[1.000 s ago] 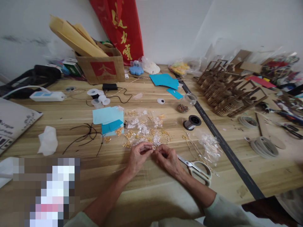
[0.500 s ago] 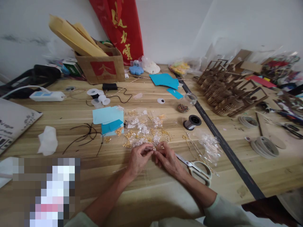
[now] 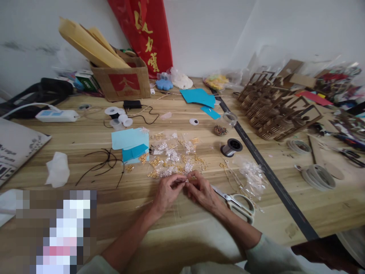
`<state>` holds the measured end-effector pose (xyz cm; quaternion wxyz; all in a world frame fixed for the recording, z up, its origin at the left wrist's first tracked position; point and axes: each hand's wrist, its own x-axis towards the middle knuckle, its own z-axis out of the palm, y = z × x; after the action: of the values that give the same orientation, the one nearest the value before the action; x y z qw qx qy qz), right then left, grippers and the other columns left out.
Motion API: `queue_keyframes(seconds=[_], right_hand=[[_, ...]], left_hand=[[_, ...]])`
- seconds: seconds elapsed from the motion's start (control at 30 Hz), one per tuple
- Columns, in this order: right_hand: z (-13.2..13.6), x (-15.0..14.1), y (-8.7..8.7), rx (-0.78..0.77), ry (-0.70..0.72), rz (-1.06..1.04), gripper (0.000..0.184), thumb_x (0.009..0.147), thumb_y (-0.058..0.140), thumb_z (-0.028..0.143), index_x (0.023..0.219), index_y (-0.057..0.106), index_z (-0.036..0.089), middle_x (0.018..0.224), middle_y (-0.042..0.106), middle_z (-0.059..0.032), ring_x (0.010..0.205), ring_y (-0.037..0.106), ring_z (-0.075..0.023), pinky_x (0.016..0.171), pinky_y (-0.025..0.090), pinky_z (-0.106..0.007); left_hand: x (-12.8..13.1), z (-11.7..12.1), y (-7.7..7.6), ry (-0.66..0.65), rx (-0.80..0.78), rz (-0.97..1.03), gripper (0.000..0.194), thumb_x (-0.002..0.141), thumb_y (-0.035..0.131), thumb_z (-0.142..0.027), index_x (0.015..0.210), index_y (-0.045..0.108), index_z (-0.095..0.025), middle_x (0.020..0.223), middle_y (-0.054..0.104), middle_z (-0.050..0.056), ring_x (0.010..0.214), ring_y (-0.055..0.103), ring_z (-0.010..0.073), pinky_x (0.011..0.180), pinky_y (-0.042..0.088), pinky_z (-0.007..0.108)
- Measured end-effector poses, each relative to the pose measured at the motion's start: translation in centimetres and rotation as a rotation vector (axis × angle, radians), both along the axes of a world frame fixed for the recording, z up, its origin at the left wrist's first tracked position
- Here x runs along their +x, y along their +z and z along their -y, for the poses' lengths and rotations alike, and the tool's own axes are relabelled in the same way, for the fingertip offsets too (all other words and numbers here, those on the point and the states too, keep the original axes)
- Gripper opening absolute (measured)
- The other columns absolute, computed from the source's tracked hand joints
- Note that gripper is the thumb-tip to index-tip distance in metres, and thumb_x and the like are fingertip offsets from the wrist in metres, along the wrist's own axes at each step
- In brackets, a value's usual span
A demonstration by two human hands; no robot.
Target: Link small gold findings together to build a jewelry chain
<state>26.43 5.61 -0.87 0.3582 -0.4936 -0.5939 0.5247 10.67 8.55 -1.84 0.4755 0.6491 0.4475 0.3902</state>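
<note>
Over the near middle of the table, my left hand (image 3: 169, 193) and my right hand (image 3: 202, 191) meet fingertip to fingertip, both closed in a pinch. Between them shows a small silvery jewelry piece (image 3: 186, 180), too tiny to name more exactly. Below the fingers a faint clear thread (image 3: 175, 209) seems to hang. Just beyond lie small bags and heaps of silver beads (image 3: 172, 155) and gold beads (image 3: 155, 163). A thin silvery chain (image 3: 145, 204) rests left of my left wrist. Scissors (image 3: 241, 205) with pale handles lie beside my right forearm.
A wire spool (image 3: 231, 147) and a jar of beads (image 3: 221, 130) stand to the right. Chains (image 3: 232, 177) lie near clear plastic bags (image 3: 252, 175). Black cords (image 3: 107, 163) and blue cards (image 3: 129, 139) are left. Brown wooden frames (image 3: 276, 106) stack at back right.
The small silvery piece has turned slightly between my fingertips and shows less of its round shape. Both hands stay in nearly the same place.
</note>
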Motion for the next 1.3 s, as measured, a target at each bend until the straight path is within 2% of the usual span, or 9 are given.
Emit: queue_keyframes(seconds=[0.37, 0.5, 0.67, 0.9, 1.3], right_hand=[[-0.3, 0.6, -0.7, 0.026, 0.038, 0.051, 0.032, 0.089, 0.053, 0.046, 0.104, 0.045, 0.019, 0.060, 0.053, 0.0043, 0.050, 0.041, -0.0091, 0.046, 0.030, -0.019], [-0.3, 0.8, -0.4, -0.002, 0.067, 0.015, 0.034, 0.090, 0.049, 0.048, 0.107, 0.043, 0.019, 0.063, 0.055, 0.0032, 0.053, 0.046, -0.0099, 0.049, 0.034, -0.019], [-0.2, 0.7, 0.2, -0.092, 0.065, -0.074, 0.030, 0.097, 0.034, 0.047, 0.102, 0.044, 0.019, 0.067, 0.056, 0.0019, 0.052, 0.049, -0.0102, 0.052, 0.041, -0.022], [-0.2, 0.8, -0.5, -0.055, 0.091, -0.060, 0.030, 0.096, 0.036, 0.046, 0.105, 0.044, 0.019, 0.066, 0.055, 0.0028, 0.052, 0.049, -0.0097, 0.051, 0.041, -0.021], [-0.2, 0.6, 0.0, 0.045, 0.088, 0.092, 0.024, 0.098, 0.034, 0.037, 0.102, 0.046, 0.017, 0.065, 0.055, 0.0018, 0.053, 0.050, -0.0102, 0.053, 0.041, -0.022]], left_hand=[[0.0, 0.1, 0.2, -0.032, 0.035, -0.034, 0.021, 0.073, 0.056, -0.004, 0.084, 0.070, -0.016, 0.084, 0.074, 0.005, 0.076, 0.070, 0.0163, 0.073, 0.057, 0.026], [0.0, 0.2, -0.2, -0.032, 0.043, -0.030, 0.018, 0.074, 0.057, -0.005, 0.085, 0.069, -0.014, 0.084, 0.074, 0.006, 0.076, 0.070, 0.0164, 0.073, 0.057, 0.026], [0.1, 0.2, -0.5, -0.046, 0.009, 0.040, 0.017, 0.077, 0.059, -0.009, 0.091, 0.067, -0.014, 0.086, 0.074, 0.007, 0.078, 0.071, 0.0166, 0.075, 0.058, 0.027], [0.1, 0.3, -0.5, -0.049, -0.012, 0.008, 0.027, 0.078, 0.058, -0.008, 0.103, 0.065, -0.016, 0.089, 0.074, 0.006, 0.080, 0.071, 0.0165, 0.074, 0.058, 0.027], [0.0, 0.8, -0.7, -0.077, 0.183, -0.156, 0.037, 0.079, 0.058, -0.003, 0.113, 0.060, -0.020, 0.100, 0.073, 0.004, 0.089, 0.069, 0.0158, 0.084, 0.056, 0.029]])
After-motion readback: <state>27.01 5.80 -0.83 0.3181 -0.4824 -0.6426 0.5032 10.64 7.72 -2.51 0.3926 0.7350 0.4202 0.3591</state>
